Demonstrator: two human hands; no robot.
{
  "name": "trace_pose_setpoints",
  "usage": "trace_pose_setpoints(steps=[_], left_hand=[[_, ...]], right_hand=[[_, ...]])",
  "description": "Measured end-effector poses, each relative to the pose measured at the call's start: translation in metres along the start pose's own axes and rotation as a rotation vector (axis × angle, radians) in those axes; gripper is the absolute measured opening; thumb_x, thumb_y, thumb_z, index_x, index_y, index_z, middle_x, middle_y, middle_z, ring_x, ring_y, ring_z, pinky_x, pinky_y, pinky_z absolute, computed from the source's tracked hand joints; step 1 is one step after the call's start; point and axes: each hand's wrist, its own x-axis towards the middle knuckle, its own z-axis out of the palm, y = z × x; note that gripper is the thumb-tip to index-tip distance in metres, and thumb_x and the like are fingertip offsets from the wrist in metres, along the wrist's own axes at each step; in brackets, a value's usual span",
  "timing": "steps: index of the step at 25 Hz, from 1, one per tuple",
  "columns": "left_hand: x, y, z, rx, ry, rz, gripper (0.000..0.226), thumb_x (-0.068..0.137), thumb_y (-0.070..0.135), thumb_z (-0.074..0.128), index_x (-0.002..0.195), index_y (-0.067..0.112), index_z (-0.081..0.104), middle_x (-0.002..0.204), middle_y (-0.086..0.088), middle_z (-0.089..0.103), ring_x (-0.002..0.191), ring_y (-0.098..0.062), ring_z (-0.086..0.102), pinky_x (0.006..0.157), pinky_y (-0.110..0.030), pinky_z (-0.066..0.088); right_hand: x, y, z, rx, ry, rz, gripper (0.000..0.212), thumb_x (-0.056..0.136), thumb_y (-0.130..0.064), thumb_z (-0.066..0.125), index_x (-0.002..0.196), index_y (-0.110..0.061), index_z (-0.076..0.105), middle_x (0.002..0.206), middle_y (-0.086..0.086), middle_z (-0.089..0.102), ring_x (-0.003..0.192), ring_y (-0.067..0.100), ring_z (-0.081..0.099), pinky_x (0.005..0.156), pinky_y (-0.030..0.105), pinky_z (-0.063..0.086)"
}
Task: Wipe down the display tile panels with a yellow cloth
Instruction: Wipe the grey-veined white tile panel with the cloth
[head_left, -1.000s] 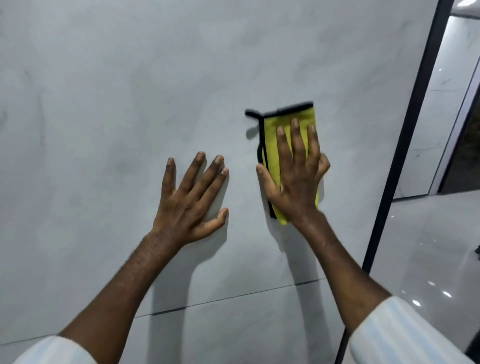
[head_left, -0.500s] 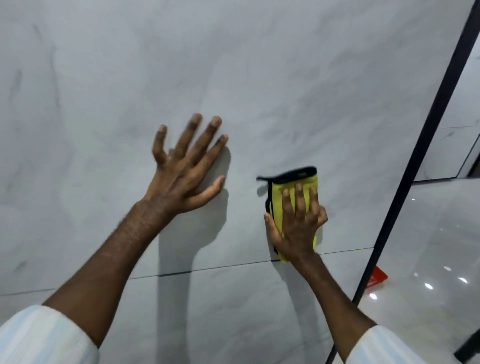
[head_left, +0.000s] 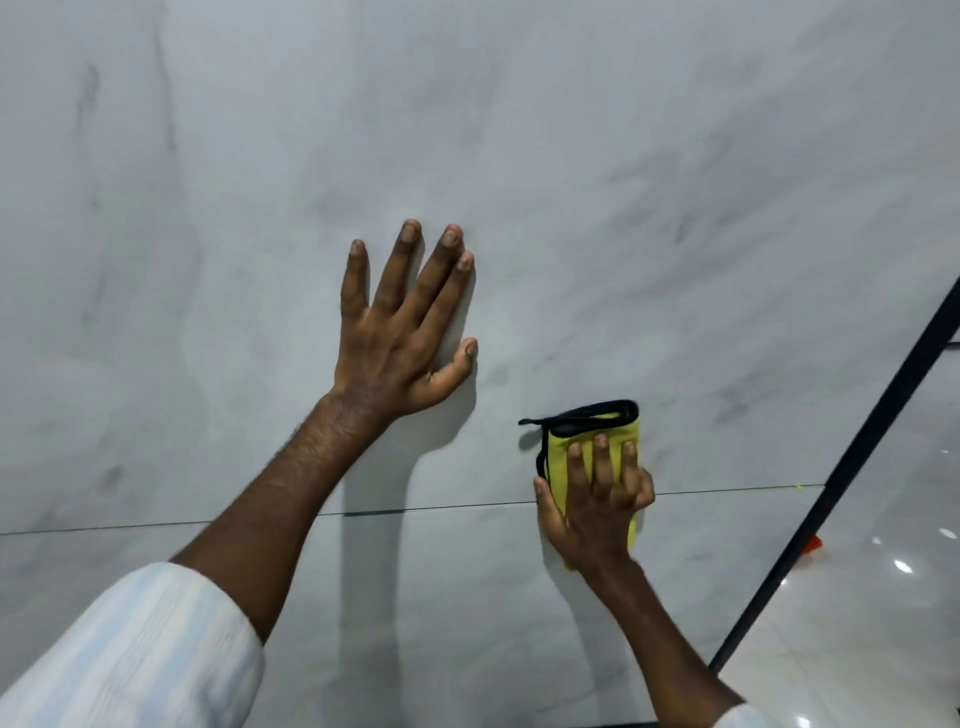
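A large grey marble-look display tile panel (head_left: 597, 182) fills most of the view, with a thin horizontal joint (head_left: 426, 508) low down. My left hand (head_left: 402, 332) lies flat on the panel with its fingers spread and straight. My right hand (head_left: 597, 504) presses a folded yellow cloth (head_left: 566, 449) with a black hem flat against the panel, right on the joint line. Its fingers lie fairly straight over the cloth, the little finger bent at the cloth's right edge. Most of the cloth is hidden under that hand.
A black metal frame bar (head_left: 852, 467) runs diagonally along the panel's right edge. Beyond it lies a glossy white floor (head_left: 883, 623) with light reflections and a small red object (head_left: 811, 544) near the bar.
My right hand has slid the cloth down the panel to the joint line. My left hand has stayed flat on the panel, now higher than the right one.
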Motion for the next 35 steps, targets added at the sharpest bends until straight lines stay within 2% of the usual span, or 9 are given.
trace_pose_setpoints(steps=[2,8,10,15,19,22,24,29,35], left_hand=[[0.000,0.002,0.000,-0.038,-0.005,-0.002,0.074,0.097,0.045,0.055,0.158,0.005,0.041,0.164,-0.016,0.038,0.152,-0.044,0.032,0.120,-0.070,0.018],[-0.003,-0.002,0.000,-0.113,0.007,0.010,0.072,0.100,0.045,0.053,0.159,0.006,0.039,0.166,-0.015,0.035,0.155,-0.039,0.024,0.121,-0.068,0.018],[-0.003,-0.002,0.001,-0.119,0.005,0.022,0.071,0.101,0.044,0.052,0.159,0.006,0.039,0.167,-0.014,0.034,0.156,-0.038,0.021,0.123,-0.067,0.016],[-0.005,-0.003,0.002,-0.136,0.020,0.028,0.068,0.103,0.043,0.050,0.159,0.007,0.038,0.168,-0.013,0.032,0.157,-0.038,0.022,0.123,-0.066,0.018],[-0.003,-0.006,0.000,-0.142,0.018,0.036,0.070,0.099,0.043,0.054,0.158,0.007,0.041,0.169,-0.012,0.031,0.158,-0.038,0.022,0.124,-0.066,0.017],[0.001,-0.009,-0.011,-0.210,0.006,0.081,0.070,0.094,0.043,0.058,0.155,0.010,0.048,0.169,-0.011,0.031,0.158,-0.036,0.024,0.122,-0.066,0.020],[0.019,-0.026,-0.028,-0.250,0.058,0.089,0.067,0.094,0.043,0.060,0.153,0.013,0.052,0.167,-0.010,0.034,0.156,-0.029,0.031,0.119,-0.062,0.022],[0.131,-0.112,-0.065,-0.135,0.241,-0.016,0.066,0.100,0.044,0.052,0.158,0.013,0.043,0.169,-0.011,0.031,0.155,-0.028,0.032,0.119,-0.057,0.024],[0.168,-0.141,-0.048,0.047,0.166,-0.040,0.074,0.102,0.049,0.041,0.164,0.010,0.026,0.173,-0.012,0.019,0.161,-0.030,0.014,0.124,-0.060,0.017]], right_hand=[[0.016,-0.010,-0.006,0.048,0.003,0.021,0.092,0.093,-0.054,0.061,0.166,-0.024,0.015,0.174,0.002,0.005,0.148,0.041,0.026,0.102,0.058,0.036],[0.145,-0.066,-0.029,0.031,0.211,0.122,0.077,0.100,-0.056,0.053,0.160,-0.019,0.024,0.165,0.012,0.025,0.152,0.038,0.025,0.111,0.056,0.028],[0.125,-0.073,-0.021,0.003,0.209,0.157,0.076,0.102,-0.057,0.049,0.161,-0.018,0.023,0.166,0.012,0.025,0.152,0.039,0.025,0.111,0.058,0.030],[0.051,-0.080,-0.006,-0.002,0.076,0.137,0.074,0.104,-0.058,0.041,0.161,-0.018,0.018,0.175,0.001,0.002,0.150,0.041,0.024,0.106,0.063,0.038],[0.192,-0.075,-0.047,-0.016,0.199,0.085,0.075,0.102,-0.058,0.047,0.162,-0.018,0.026,0.168,0.011,0.026,0.153,0.039,0.026,0.110,0.059,0.032],[0.317,-0.080,-0.091,-0.019,0.277,0.097,0.076,0.097,-0.054,0.057,0.161,-0.019,0.036,0.169,0.010,0.031,0.155,0.035,0.026,0.108,0.050,0.030],[0.338,-0.084,-0.098,-0.036,0.296,0.091,0.076,0.097,-0.054,0.057,0.162,-0.021,0.036,0.170,0.007,0.029,0.157,0.032,0.024,0.107,0.050,0.031],[0.275,-0.089,-0.075,-0.027,0.255,0.113,0.078,0.095,-0.052,0.060,0.162,-0.023,0.030,0.171,0.006,0.026,0.157,0.033,0.022,0.105,0.055,0.031],[0.456,-0.101,-0.134,-0.003,0.274,0.013,0.078,0.094,-0.059,0.050,0.163,-0.029,0.030,0.172,0.000,0.022,0.158,0.029,0.019,0.105,0.056,0.031]])
